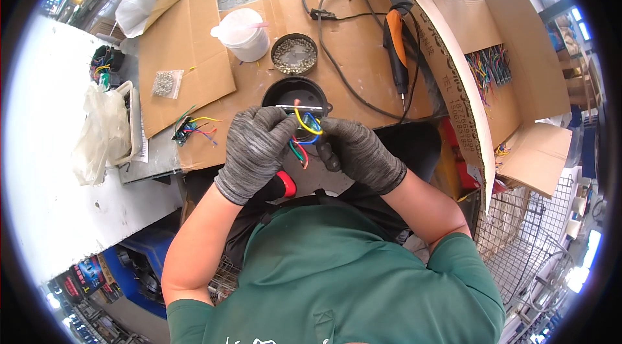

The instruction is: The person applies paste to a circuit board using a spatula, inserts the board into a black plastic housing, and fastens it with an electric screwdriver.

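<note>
A black bowl [291, 90] sits near the front edge of the cardboard-covered table [160, 162], and the person's gloved hands work at its near side. The left hand [256, 149] has its fingers curled shut around one side of a wired component [310, 121], held up at the bowl's near rim. The right hand [369, 156] meets the component from the other side, its fingers bent close against the looped yellow and blue wires; whether they grip them cannot be told. Green and red wires hang below.

Just beyond the bowl stands a round dish of small metal parts [295, 54], with a white plastic tub [246, 39] to its left. Left of the bowl lie another wired component [188, 130] and a clear bag of small metal parts [166, 84]. Well to its right rests an orange-and-black corded tool [396, 49].
</note>
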`<control>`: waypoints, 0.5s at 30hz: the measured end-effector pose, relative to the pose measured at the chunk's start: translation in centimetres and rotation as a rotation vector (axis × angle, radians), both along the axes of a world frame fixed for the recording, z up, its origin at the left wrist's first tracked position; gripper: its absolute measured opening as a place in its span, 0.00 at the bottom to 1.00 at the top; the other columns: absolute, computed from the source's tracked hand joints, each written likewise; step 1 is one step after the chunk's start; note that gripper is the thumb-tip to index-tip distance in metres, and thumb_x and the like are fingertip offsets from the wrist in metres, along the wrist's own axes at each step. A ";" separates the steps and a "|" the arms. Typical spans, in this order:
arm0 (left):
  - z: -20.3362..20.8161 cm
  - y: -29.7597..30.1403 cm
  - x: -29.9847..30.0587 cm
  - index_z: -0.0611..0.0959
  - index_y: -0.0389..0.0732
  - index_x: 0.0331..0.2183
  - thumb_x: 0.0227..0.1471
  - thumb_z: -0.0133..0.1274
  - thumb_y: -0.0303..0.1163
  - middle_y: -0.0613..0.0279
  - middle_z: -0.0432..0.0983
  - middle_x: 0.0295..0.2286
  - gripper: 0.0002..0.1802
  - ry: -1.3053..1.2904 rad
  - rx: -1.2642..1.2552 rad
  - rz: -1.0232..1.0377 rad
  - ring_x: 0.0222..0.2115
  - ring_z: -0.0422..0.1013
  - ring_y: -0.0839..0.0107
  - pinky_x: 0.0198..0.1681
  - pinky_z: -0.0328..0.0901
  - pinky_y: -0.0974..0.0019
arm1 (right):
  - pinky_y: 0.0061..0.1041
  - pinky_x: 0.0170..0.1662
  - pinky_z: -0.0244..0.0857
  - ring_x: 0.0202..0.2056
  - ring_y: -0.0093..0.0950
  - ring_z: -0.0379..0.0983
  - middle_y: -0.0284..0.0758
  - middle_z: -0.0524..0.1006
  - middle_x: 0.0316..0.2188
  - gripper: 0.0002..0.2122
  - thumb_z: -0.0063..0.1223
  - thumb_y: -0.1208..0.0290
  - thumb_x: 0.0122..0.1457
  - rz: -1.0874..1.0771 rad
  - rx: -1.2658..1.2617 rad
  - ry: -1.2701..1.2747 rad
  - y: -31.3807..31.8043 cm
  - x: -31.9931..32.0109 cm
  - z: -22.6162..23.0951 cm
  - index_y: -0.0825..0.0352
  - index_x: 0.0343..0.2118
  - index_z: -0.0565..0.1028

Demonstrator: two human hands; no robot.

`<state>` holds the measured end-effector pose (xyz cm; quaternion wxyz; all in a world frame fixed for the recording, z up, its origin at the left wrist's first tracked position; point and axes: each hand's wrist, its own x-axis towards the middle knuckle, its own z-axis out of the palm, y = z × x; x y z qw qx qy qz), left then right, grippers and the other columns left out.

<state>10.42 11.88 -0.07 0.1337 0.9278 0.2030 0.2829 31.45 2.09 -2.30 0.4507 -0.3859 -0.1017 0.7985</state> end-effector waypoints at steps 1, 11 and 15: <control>-0.4 0.4 -0.2 0.84 0.41 0.38 0.32 0.66 0.26 0.57 0.79 0.32 0.24 0.031 0.018 0.008 0.32 0.76 0.54 0.35 0.70 0.54 | 0.19 0.27 0.64 0.21 0.21 0.70 0.31 0.76 0.21 0.16 0.57 0.55 0.62 -0.017 0.004 -0.053 -0.1 0.3 0.0 0.67 0.33 0.79; -0.8 3.0 1.6 0.85 0.43 0.38 0.34 0.68 0.33 0.57 0.78 0.34 0.22 0.399 -0.037 -0.030 0.36 0.75 0.54 0.40 0.68 0.53 | 0.20 0.37 0.69 0.30 0.19 0.74 0.32 0.81 0.29 0.11 0.58 0.66 0.65 -0.307 0.248 -0.535 -3.9 5.3 -1.7 0.68 0.44 0.81; -0.5 3.3 2.6 0.85 0.44 0.37 0.31 0.69 0.35 0.58 0.77 0.32 0.23 0.436 -0.089 -0.075 0.35 0.74 0.54 0.39 0.67 0.53 | 0.20 0.38 0.70 0.31 0.18 0.75 0.31 0.81 0.29 0.10 0.59 0.69 0.65 -0.319 0.226 -0.592 -3.9 6.2 -2.0 0.68 0.45 0.81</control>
